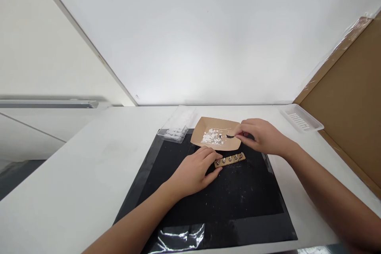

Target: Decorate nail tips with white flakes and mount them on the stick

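My left hand [199,169] grips the left end of a narrow tan strip [229,160] between thumb and fingers. A row of several small round metal pieces, with whitish bits at them, runs along the strip. My right hand [255,136] is closed in a pinch over the right side of a brown paper tray [197,139]. Just at its fingertips is a small dark curved sliver [230,136]; I cannot tell whether the fingers hold it. Inside the tray lies a heap of small white flakes [212,137].
Under my hands a black mat [235,194] covers part of the white table [98,158]. Behind it, left of the tray, is a clear plastic box [177,125] with white pieces. A translucent tray [301,118] with white strips stands at right, beside a cardboard panel [348,99].
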Motion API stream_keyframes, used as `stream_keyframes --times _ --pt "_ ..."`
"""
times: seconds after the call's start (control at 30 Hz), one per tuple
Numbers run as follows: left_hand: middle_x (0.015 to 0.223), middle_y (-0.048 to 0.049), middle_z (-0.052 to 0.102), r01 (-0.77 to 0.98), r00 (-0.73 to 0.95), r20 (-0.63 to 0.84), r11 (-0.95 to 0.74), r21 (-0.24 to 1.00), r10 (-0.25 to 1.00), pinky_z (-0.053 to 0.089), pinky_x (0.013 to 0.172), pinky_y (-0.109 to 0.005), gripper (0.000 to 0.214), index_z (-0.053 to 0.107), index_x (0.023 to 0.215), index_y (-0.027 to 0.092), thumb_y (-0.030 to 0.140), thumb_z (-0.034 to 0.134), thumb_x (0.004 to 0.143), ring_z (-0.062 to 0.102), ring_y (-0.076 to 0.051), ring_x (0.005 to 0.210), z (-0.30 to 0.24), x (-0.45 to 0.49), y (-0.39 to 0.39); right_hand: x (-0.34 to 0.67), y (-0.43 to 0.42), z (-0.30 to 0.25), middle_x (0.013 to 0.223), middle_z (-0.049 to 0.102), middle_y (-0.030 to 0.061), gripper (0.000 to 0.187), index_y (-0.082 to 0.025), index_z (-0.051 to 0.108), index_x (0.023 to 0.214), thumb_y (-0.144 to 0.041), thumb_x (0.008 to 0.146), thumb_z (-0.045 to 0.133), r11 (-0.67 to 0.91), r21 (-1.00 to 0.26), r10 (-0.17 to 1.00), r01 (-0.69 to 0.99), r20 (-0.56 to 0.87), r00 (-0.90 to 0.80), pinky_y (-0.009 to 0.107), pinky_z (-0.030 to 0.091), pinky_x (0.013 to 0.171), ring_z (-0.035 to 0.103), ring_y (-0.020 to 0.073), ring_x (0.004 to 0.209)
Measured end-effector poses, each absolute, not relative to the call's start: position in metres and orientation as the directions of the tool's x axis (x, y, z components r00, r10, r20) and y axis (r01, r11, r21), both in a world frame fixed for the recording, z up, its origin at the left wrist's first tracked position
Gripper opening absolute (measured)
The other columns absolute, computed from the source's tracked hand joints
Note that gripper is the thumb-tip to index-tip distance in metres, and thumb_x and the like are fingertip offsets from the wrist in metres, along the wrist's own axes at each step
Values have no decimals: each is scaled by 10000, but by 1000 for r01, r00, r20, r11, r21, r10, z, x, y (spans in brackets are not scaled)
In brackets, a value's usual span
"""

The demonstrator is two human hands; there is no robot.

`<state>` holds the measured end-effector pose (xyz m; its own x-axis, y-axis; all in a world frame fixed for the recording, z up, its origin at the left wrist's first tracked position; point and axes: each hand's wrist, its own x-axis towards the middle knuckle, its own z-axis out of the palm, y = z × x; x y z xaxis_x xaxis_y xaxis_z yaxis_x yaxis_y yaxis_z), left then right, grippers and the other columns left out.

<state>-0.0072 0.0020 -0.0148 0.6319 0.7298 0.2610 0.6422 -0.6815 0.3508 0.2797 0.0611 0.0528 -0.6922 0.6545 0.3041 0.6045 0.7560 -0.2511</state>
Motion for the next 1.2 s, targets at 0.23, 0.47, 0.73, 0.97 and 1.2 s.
stream_keyframes --times 0.23,0.47,0.73,0.97,1.2 --pt "1116 -72 734 667 559 273 -620 412 783 603 886 -377 115 667 1098 239 289 648 996 699 -253 1082 -24 -2 2 302 28 -1 1153 744 84 213 -245 664 1224 -220 1048 546 757 -332 653 563 435 -620 340 565 829 701 217 1025" --pt "1038 -44 763 669 545 308 -626 401 780 591 874 -355 105 710 1046 251 310 732 962 687 -252 1077 -28 -3 6 325 48 -16 1095 814 66 218 -257 763 1131 -316 1089 557 587 -183 693 789 617 -372 339 530 852 750 227 1000" --pt "1047 -43 738 697 491 302 -577 426 817 592 845 -340 139 727 1057 256 298 769 930 697 -242 1051 -33 -3 4 388 79 -6 1472 658 191 487 -161 594 1482 -192 1082 316 -70 -210 708 975 678 197 497 388 1130 585 339 1415" --pt "1052 -46 742 697 494 300 -578 425 816 575 840 -330 106 726 1032 258 288 751 934 682 -243 1061 -32 -3 3 449 93 -15 1535 585 196 500 -121 618 1413 -289 996 399 -342 -190 758 920 523 389 559 307 1203 351 371 1572" --pt "1023 -38 744 700 499 287 -576 423 818 564 820 -328 100 716 1003 254 247 752 909 673 -242 1027 -28 -3 3 477 105 -28 1345 708 216 512 -108 690 1373 -352 979 471 -421 -217 842 881 267 468 490 465 1082 658 363 1253"
